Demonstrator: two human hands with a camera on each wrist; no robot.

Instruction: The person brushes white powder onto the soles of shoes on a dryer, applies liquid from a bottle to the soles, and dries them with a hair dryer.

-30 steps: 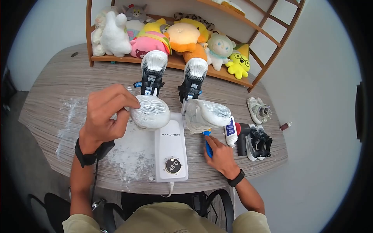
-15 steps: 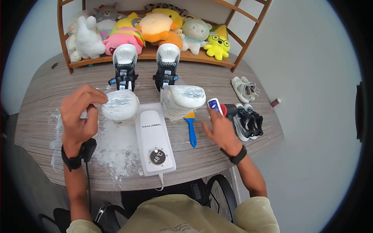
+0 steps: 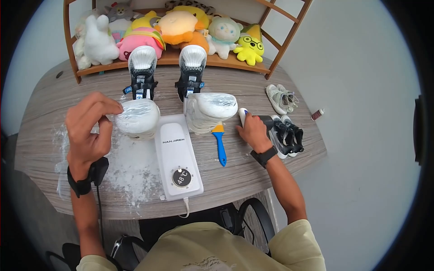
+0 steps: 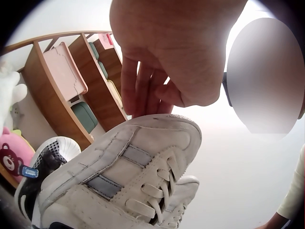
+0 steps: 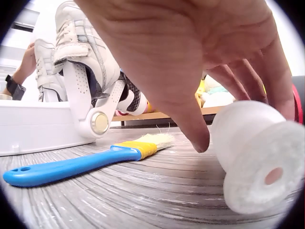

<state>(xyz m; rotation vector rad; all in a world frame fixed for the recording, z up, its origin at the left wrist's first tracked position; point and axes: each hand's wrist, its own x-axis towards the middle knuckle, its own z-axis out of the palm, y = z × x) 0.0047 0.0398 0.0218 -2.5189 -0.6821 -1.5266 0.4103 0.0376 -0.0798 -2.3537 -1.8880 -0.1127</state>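
White powder coats the sole of a white sneaker [image 3: 138, 116] mounted on a white shoe dryer [image 3: 177, 158]. My left hand [image 3: 90, 128] rests its fingertips on the toe edge of that sole; the left wrist view shows the fingers [image 4: 143, 90] behind the toe. A second white sneaker [image 3: 212, 108] stands sole-up on the dryer's other arm. My right hand [image 3: 254, 133] holds a white bottle [image 5: 245, 133] near the table, thumb on one side and fingers on the other. A blue-handled brush [image 3: 220, 147] with pale bristles lies between the dryer and my right hand.
Two black-and-white shoes [image 3: 143, 67] stand behind the sneakers, before a wooden shelf [image 3: 172, 59] of plush toys. More shoes [image 3: 287, 135] and a small bottle [image 3: 318, 114] are on the right. Powder [image 3: 131, 167] is scattered over the table left of the dryer.
The right hand let go of the blue brush, leaving it on the table, and moved right to the white bottle. The left hand stays at the sneaker's toe. The head view has shifted.
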